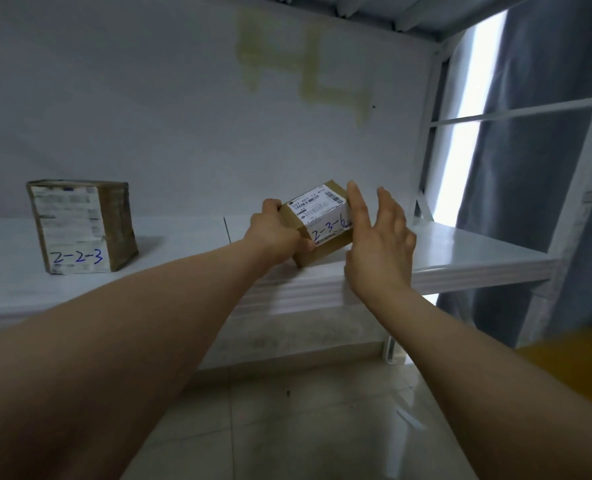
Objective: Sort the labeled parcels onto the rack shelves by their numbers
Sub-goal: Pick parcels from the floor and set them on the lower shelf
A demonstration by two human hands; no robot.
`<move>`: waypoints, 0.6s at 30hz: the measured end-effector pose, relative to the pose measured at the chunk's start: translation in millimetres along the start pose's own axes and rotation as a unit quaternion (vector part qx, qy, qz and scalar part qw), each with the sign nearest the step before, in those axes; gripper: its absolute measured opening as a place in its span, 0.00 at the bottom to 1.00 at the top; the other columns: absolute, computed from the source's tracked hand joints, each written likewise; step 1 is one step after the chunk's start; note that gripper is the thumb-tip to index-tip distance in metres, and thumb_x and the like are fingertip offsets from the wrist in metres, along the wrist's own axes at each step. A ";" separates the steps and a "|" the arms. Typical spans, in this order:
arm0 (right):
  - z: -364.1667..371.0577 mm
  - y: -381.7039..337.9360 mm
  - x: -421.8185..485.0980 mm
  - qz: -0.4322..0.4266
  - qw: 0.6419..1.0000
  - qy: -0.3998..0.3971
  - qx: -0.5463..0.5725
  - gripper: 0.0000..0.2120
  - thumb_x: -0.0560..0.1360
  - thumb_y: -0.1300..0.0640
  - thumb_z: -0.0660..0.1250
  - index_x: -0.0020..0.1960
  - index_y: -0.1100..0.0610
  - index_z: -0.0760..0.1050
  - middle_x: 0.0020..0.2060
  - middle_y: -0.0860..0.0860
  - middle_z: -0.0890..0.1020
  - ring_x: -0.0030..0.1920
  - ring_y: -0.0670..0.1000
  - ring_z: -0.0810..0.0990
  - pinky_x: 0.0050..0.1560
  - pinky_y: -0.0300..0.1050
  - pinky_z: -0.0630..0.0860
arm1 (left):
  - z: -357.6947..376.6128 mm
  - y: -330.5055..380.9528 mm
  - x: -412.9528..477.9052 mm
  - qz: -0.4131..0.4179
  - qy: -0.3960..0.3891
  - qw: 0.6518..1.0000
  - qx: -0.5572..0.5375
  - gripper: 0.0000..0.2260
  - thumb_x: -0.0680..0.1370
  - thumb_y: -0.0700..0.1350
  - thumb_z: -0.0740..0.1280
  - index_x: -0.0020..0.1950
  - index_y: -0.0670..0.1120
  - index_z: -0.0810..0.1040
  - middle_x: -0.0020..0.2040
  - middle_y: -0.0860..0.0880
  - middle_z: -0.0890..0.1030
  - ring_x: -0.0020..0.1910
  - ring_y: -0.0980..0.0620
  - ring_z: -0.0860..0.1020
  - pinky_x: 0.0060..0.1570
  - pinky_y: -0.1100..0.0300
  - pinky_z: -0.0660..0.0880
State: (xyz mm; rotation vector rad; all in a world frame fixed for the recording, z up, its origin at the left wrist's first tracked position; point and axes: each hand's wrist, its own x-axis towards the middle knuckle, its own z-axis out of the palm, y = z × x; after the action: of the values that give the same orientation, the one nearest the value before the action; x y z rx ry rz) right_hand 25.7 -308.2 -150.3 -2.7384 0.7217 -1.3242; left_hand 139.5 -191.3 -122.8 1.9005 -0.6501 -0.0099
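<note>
- 2-3-6 parcel (322,220) is at the front edge of the shelf (461,258), right half, label toward me; cannot tell whether it sits flat or is partly carried.
- Left hand (274,226) grips the parcel's left end, fingers curled over the far side.
- Right hand (377,244) is open, fingers straight and spread, just beside the right end; contact uncertain.
- Key relation: long axis runs left to right between my hands, skewed, right end further back; left has the hold, right is free.
- Judgement: next comes squaring and pushing it back; the right palm must meet the end first.
- 2-2-3 parcel (80,226) stands well apart to the left, same shelf.
</note>
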 end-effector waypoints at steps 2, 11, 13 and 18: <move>5.1 0.8 3.3 -0.030 0.999 -0.020 0.004 0.50 0.74 0.68 0.67 0.79 0.40 0.40 0.80 0.54 0.45 0.80 0.58 0.44 0.75 0.57 0.53 | 6.2 2.4 2.3 -0.018 -0.008 1.000 0.007 0.44 0.67 0.44 0.79 0.77 0.50 0.57 0.68 0.45 0.68 0.64 0.43 0.73 0.65 0.49 0.73; 27.6 15.8 22.6 -0.070 0.995 -0.065 0.039 0.29 0.75 0.63 0.68 0.74 0.52 0.65 0.70 0.54 0.70 0.71 0.57 0.65 0.66 0.54 0.70 | 25.1 13.7 -9.6 0.045 -0.060 0.995 0.063 0.33 0.77 0.33 0.63 0.79 0.49 0.55 0.70 0.40 0.69 0.62 0.42 0.75 0.59 0.49 0.77; 27.6 20.3 30.0 -0.056 0.994 -0.071 0.056 0.24 0.75 0.64 0.65 0.70 0.54 0.68 0.65 0.56 0.73 0.66 0.57 0.68 0.60 0.54 0.73 | 16.0 11.6 -11.3 0.052 -0.014 0.996 0.074 0.32 0.76 0.32 0.59 0.78 0.50 0.58 0.64 0.41 0.72 0.57 0.41 0.77 0.52 0.47 0.78; 32.3 26.8 43.1 -0.027 0.994 -0.099 0.037 0.24 0.73 0.64 0.67 0.67 0.54 0.69 0.61 0.56 0.74 0.64 0.58 0.69 0.59 0.55 0.74 | -2.7 0.1 -14.1 0.054 0.048 0.996 0.059 0.28 0.75 0.31 0.57 0.74 0.49 0.64 0.61 0.45 0.74 0.55 0.43 0.77 0.45 0.54 0.75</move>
State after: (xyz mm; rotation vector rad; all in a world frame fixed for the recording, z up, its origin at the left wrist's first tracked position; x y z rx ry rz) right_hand 62.1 -355.8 -144.8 -2.7953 0.5758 -1.0453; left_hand 128.2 -182.8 -125.6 1.9639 -0.6998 0.1918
